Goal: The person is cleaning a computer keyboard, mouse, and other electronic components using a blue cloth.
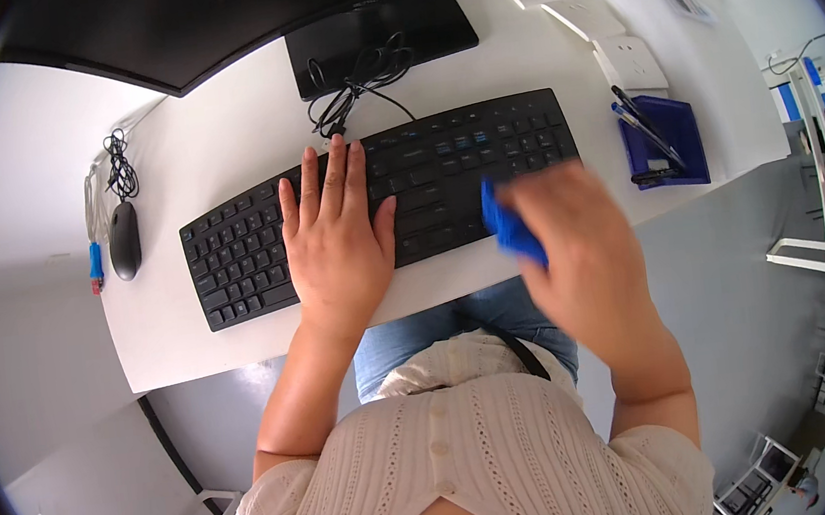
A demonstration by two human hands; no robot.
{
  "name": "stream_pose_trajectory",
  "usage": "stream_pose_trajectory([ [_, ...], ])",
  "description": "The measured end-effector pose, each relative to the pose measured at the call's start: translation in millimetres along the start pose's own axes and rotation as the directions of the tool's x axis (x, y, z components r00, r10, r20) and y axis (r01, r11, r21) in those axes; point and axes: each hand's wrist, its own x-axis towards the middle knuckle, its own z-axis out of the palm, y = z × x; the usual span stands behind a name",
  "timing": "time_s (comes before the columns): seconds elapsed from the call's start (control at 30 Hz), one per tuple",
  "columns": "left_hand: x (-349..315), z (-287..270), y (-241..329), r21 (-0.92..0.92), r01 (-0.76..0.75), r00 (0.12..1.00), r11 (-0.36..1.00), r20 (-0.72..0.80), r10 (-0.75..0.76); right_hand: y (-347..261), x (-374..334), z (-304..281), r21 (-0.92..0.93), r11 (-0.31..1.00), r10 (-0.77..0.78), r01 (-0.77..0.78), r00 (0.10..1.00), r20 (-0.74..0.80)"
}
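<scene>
A black keyboard point(416, 197) lies at a slant on the white desk point(179, 332). My left hand point(336, 250) rests flat on its left-middle part, fingers stretched toward the far edge and thumb out, covering some keys. Over the keyboard's right end, my right hand point(588, 254) is closed around a crumpled blue cloth point(512, 229). That hand is smeared by motion, and most of its fingers are hard to make out. The cloth pokes out on the hand's left side, at the near edge of the keys; whether it touches them I cannot tell.
Behind the keyboard are a bundled black cable point(354, 83), a monitor stand point(449, 27) and a monitor point(206, 18). A black mouse point(124, 242) and a blue-ended cable point(96, 266) lie left. At right are a blue pen tray point(692, 143) and white socket plates point(628, 64).
</scene>
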Motion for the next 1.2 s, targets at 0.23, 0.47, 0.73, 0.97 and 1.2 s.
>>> stream_pose_trajectory([
  [0.23, 1, -1, 0, -0.033, -0.009, 1.000, 0.999, 0.016, 0.010, 18, 77, 73, -0.249, 0.909, -0.397, 0.334, 0.875, -0.276],
  [0.47, 1, -2, -2, 0.007, 0.011, 0.999, 1.000, 0.043, -0.011, 54, 67, 41, -0.401, 0.913, -0.218, 0.076, 0.922, -0.320],
  [0.73, 4, -3, 2, 0.018, 0.011, 0.999, 1.000, 0.053, -0.012, 65, 69, 10, -0.586, 0.794, -0.045, -0.161, 0.946, -0.321],
  [0.97, 3, 0, 0, -0.028, -0.023, 0.998, 0.999, 0.051, 0.024, 21, 89, 83, -0.306, 0.914, -0.370, 0.268, 0.860, -0.352],
  [1.2, 3, -3, 1, 0.007, -0.012, 0.999, 1.000, 0.047, 0.012, 72, 74, 40, -0.537, 0.825, -0.072, -0.174, 0.911, -0.405],
])
